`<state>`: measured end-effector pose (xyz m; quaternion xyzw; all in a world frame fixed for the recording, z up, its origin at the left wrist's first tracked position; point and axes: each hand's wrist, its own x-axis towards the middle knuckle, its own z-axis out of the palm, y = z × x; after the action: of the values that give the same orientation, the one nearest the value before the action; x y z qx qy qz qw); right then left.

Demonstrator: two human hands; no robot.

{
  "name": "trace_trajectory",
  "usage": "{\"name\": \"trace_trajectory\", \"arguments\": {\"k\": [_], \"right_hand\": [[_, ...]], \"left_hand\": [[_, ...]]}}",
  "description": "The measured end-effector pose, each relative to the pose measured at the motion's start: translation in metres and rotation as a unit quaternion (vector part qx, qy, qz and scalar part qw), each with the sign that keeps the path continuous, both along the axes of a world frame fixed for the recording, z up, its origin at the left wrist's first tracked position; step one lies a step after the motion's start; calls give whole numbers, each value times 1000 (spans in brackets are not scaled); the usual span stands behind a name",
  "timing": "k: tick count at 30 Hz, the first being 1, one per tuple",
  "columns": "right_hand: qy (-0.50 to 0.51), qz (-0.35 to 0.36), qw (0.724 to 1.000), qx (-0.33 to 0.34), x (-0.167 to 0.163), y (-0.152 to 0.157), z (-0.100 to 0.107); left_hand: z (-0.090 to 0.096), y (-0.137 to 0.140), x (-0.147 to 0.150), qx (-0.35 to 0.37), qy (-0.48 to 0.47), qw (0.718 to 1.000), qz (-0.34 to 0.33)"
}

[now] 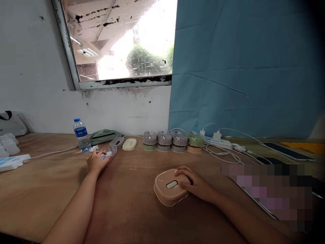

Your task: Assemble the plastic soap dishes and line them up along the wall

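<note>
My right hand (195, 181) grips the right side of a peach lidded box (165, 181), fingers over its top edge and thumb on the lid. The box is rounded, with a pale oval piece in its lid, and looks slightly tilted towards me. Farther back on the left, my left hand (98, 162) has its fingers closed at the edge of a clear plastic lid (113, 151) bearing a white round spot. Just behind that lies a grey lid (118, 141) with an oval slot. A cream lid (129, 144) rests to its right.
Several stacked lidded boxes (164, 140) in grey, green and peach line the back. A water bottle (81, 135) and green pouch (105, 135) stand at back left. Power strips (220, 143) with loose cables, a phone (286, 151) and a blurred screen occupy the right.
</note>
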<state>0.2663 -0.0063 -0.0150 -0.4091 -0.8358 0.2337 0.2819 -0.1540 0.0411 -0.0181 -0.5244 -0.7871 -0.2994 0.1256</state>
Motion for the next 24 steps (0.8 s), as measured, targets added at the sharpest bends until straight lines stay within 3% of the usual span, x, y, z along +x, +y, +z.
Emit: {"name": "trace_trajectory", "arguments": {"k": [5, 16, 24], "right_hand": [[5, 1, 1000, 3, 0, 0, 1], [2, -1, 1000, 4, 0, 1, -1], [5, 1, 1000, 5, 0, 1, -1]], "left_hand": [[-4, 4, -5, 8, -106, 994, -19], [-9, 6, -2, 80, -91, 993, 2], [-5, 4, 4, 66, -102, 992, 22]]}}
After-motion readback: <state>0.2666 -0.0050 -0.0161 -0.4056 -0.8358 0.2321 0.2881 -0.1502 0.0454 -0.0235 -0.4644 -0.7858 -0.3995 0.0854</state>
